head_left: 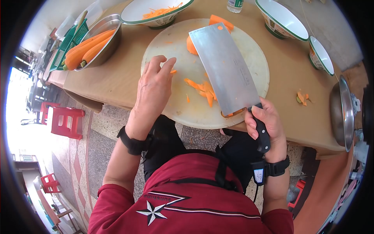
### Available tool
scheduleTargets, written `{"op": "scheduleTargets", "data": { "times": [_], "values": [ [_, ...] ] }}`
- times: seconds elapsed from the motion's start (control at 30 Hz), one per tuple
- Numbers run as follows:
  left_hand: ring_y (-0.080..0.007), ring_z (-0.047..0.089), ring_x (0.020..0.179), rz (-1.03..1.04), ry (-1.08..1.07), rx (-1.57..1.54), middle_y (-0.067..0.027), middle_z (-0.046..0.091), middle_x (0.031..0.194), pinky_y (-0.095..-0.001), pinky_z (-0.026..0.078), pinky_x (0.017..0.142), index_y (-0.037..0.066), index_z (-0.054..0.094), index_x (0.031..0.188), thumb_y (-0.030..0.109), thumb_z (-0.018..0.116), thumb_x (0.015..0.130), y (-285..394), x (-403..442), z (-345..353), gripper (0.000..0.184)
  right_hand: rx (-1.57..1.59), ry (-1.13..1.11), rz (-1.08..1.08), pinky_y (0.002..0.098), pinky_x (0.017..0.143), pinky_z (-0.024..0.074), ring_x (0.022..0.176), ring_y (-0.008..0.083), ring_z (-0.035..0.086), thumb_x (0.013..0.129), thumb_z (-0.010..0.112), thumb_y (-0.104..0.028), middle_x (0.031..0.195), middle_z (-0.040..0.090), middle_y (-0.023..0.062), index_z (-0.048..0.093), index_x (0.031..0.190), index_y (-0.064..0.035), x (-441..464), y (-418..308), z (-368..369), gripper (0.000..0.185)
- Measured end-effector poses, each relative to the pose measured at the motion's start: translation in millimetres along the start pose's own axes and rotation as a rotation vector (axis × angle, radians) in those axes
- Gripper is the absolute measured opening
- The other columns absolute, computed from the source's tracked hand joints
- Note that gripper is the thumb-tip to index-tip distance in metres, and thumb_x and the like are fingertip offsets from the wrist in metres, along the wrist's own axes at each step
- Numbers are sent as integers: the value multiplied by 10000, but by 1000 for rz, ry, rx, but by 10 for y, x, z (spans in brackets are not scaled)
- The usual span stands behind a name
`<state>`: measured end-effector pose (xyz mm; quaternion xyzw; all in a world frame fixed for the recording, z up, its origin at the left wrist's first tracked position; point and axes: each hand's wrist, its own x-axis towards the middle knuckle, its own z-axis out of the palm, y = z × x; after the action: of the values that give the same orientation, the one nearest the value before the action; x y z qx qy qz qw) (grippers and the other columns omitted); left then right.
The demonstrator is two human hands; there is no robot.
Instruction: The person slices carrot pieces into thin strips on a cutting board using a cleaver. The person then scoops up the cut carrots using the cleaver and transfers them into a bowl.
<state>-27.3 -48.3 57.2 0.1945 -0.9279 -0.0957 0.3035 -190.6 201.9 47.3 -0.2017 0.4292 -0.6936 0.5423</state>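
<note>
My right hand (269, 121) is wrapped round the black handle of a cleaver (226, 66). Its broad blade slants up and left over the round cutting board (159, 93), hiding part of it. Left of the blade, my left hand (154, 84) hovers over the board's left side with bent fingers apart and nothing clearly held. A thin carrot strip (173, 71) shows beside its fingers; whether it touches them I cannot tell. Carrot pieces (202, 90) lie in a small heap on the board. Behind the blade's upper end sit larger carrot chunks (191, 46), partly covered.
A steel bowl (113, 50) of whole carrots (91, 46) stands at left beside a green basket (70, 43). Carrot shreds (161, 13) fill part of a white bowl (134, 13). Other bowls (288, 21), a bottle (235, 4) and scraps (302, 97) are around; a steel basin (343, 113) is at right.
</note>
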Motion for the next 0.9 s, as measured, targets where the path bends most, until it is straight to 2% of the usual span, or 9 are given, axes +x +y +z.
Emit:
{"op": "scheduleTargets", "data": {
  "times": [0.07, 0.13, 0.23, 0.27, 0.37, 0.47, 0.9],
  "values": [
    [-320, 626, 963, -7, 20, -17, -128, 612, 1074, -392, 523, 826, 56, 672, 1115, -25, 660, 819, 81, -22, -25, 307, -1, 1, 1, 234, 395, 432, 420, 125, 506, 961, 613, -180, 636, 531, 61, 561, 1142, 24, -5, 0, 7, 277],
    [-319, 608, 999, 77, -127, -181, -125, 611, 1061, -397, 512, 853, 59, 675, 1117, -14, 660, 826, 134, -73, -24, 301, 12, 16, -7, 234, 395, 431, 420, 126, 504, 963, 608, -179, 638, 532, 62, 560, 1148, 27, -5, 3, 21, 281],
    [-321, 610, 987, 101, -154, -167, -128, 615, 1038, -397, 513, 842, 53, 681, 1091, -1, 661, 829, 175, -129, 89, 268, 13, 9, -6, 233, 399, 433, 421, 126, 503, 965, 605, -178, 638, 531, 63, 558, 1161, 28, -5, 7, 11, 289],
    [-316, 617, 954, 121, -113, -170, -121, 620, 991, -389, 516, 823, 41, 681, 1038, 5, 657, 832, 117, -122, 149, 211, 12, 11, -5, 233, 399, 433, 421, 126, 503, 965, 605, -178, 638, 531, 63, 558, 1161, 28, -5, 5, 15, 289],
    [-309, 623, 909, 55, -166, -153, -113, 619, 948, -381, 518, 801, 30, 673, 980, 1, 650, 832, 92, -74, 103, 153, -7, 14, -6, 232, 403, 435, 425, 127, 506, 965, 606, -179, 641, 532, 65, 558, 1167, 28, -10, -5, 24, 293],
    [-307, 624, 880, 88, -140, -155, -110, 615, 920, -379, 516, 784, 25, 661, 949, -4, 642, 835, 88, -75, 88, 119, 9, 1, -4, 232, 405, 437, 427, 128, 507, 964, 607, -178, 644, 533, 66, 558, 1167, 27, -2, -1, 20, 292],
    [-320, 625, 873, 88, -163, -236, -117, 622, 923, -388, 515, 768, 23, 634, 939, -23, 631, 829, 97, -151, -7, 119, -3, 11, -7, 240, 405, 442, 433, 134, 509, 966, 604, -169, 658, 534, 73, 553, 1144, 33, -2, 7, 22, 274]
  ]
}}
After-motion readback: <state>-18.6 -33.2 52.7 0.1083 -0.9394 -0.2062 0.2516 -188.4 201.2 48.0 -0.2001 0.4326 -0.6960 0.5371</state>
